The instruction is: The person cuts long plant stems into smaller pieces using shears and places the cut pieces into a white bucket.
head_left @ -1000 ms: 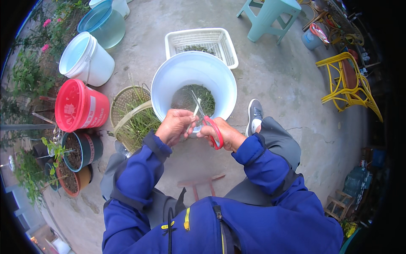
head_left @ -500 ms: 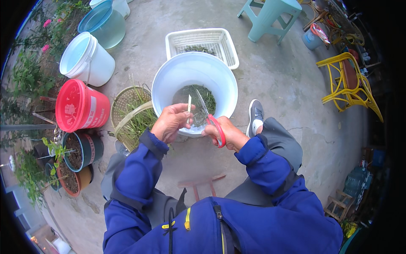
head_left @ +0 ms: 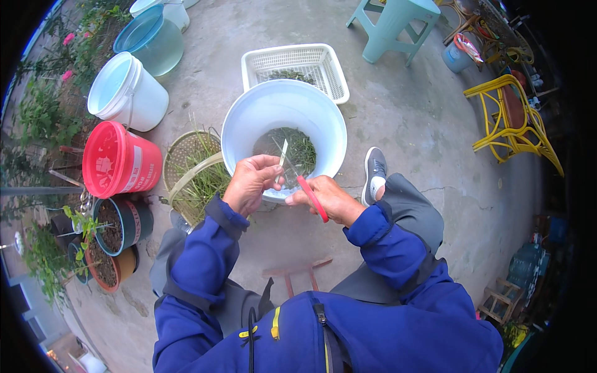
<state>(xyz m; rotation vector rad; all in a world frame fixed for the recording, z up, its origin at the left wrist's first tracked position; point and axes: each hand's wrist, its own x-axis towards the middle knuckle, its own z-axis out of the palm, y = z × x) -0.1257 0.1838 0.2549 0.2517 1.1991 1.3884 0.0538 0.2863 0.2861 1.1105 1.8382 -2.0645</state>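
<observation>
While the scissors' (head_left: pixel 306 186) blades are hard to make out against the white bucket (head_left: pixel 283 124), their red handle shows in the closed right hand (head_left: pixel 326 198), and the left hand (head_left: pixel 252 181) pinches a pale stalk (head_left: pixel 282 156) over the bucket's near rim. Cut green stems lie in the bucket's bottom. More greens fill the woven basket (head_left: pixel 189 163) to its left, and a few lie in the white plastic crate (head_left: pixel 295 64) behind.

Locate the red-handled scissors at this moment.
In the head view, the red-handled scissors sit centre frame in the right hand, blades pointing over the rim of the white bucket, just right of the left hand.
</observation>
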